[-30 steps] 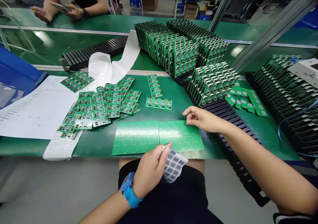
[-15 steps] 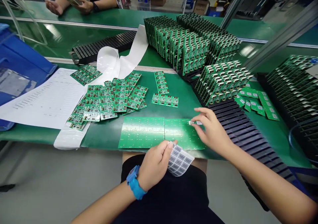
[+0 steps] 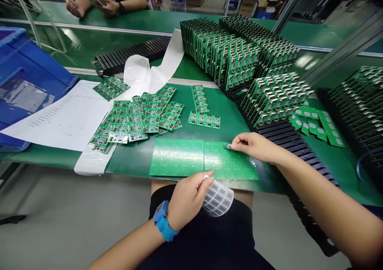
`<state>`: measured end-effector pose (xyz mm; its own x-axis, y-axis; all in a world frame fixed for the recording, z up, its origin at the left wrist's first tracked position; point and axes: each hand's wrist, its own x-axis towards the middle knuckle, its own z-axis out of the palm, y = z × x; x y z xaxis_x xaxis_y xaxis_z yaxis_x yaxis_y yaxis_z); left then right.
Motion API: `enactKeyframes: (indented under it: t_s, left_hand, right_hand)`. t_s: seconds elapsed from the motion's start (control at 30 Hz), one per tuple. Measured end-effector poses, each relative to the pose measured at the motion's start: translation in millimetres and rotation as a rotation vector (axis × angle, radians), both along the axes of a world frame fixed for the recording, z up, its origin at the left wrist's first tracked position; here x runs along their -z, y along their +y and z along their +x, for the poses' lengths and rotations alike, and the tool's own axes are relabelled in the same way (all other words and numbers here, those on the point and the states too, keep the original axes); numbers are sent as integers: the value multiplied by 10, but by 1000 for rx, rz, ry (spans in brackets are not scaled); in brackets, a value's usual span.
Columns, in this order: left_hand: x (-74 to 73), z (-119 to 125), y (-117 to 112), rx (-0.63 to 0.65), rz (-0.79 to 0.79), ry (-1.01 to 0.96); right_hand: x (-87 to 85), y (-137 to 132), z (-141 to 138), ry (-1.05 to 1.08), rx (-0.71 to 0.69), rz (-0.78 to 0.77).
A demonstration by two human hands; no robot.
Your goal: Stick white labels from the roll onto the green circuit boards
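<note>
Two green circuit board panels (image 3: 182, 158) lie side by side at the near edge of the green bench. My left hand (image 3: 187, 198), with a blue wristband, is closed on a curled sheet of small grey labels (image 3: 218, 200) just below the panels. My right hand (image 3: 254, 146) rests on the top right corner of the right panel, its fingertips pinched on a small label (image 3: 229, 146) pressed against the board.
Loose small boards (image 3: 137, 118) are piled left of centre beside a white paper sheet (image 3: 66, 118) and a blue bin (image 3: 24, 78). Black slotted racks (image 3: 284, 132) full of upright boards (image 3: 236, 54) stand behind and to the right. Another person's hands (image 3: 95, 4) hold something at the far bench.
My right hand lifted, showed a small label in its fingers, then came back down onto the right panel's corner. My view has drifted left. The left hand has kept hold of the label sheet.
</note>
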<state>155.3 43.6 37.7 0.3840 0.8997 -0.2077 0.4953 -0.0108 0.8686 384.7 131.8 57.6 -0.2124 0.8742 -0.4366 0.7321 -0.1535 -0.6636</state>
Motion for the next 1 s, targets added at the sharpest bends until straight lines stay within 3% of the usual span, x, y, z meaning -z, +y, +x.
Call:
enactKeyframes:
  t_s: [0.1, 0.27, 0.4, 0.5, 0.63, 0.7, 0.8, 0.9, 1.0]
  left_hand:
    - [-2, -9, -3, 16, 22, 31]
    - [14, -14, 16, 28, 50, 51]
    - [19, -20, 32, 33, 57, 52]
    - [21, -23, 36, 35, 47, 38]
    - [24, -20, 36, 34, 40, 37]
    - [26, -20, 36, 35, 36, 35]
    - [30, -23, 42, 36, 32, 24]
    - [34, -26, 52, 28, 32, 20]
    - [44, -23, 48, -6, 28, 6]
  right_hand:
    - [43, 135, 17, -131, -113, -16]
    - [105, 112, -72, -252, -183, 42]
    - [96, 26, -71, -386, -154, 296]
    - [58, 21, -85, -275, -84, 435]
    - [47, 103, -206, 81, -195, 188]
    - [75, 141, -277, 129, -224, 114]
    - [149, 161, -349, 97, -240, 135]
    - [222, 114, -378, 10, -280, 249]
    - [229, -36, -384, -108, -302, 485]
